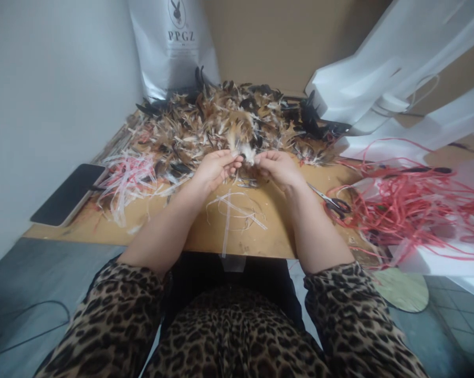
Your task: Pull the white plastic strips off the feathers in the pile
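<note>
Locate the tuft [241, 128] at the near edge of the feather pile [181, 128], at the middle of the table [276, 236], with brown plumes pointing away and the white base nearest. Note both grips: closed to a fine fingertip pinch, with the left hand [220, 167] on the left side of the base and the right hand [276, 167] on the right. Impossible to tell from this view: pinch force, or the presence of a thin strip between the fingertips.

Pinch at the base only; avoid crushing the plumes. Align the quill ends before applying any pull. Apply light, equal tension from both sides. Allow for slippery, springy fluff; release one side at a time. Lift slightly to avoid snagging neighbouring feathers.

Check the surroundings. On the near side of the hands: clear strips [227, 220], crossed and curled, liable to cling to fingers. Just beside the right wrist: scissors [341, 206], blades toward the wrist, handles at the edge of the red strips [418, 210]; avoid sideways swings there. To the left: pale strips [122, 176] and a phone [69, 194]. Behind the pile: a bag [174, 58]. At right rear: white panels [358, 89], limiting reach.
</note>
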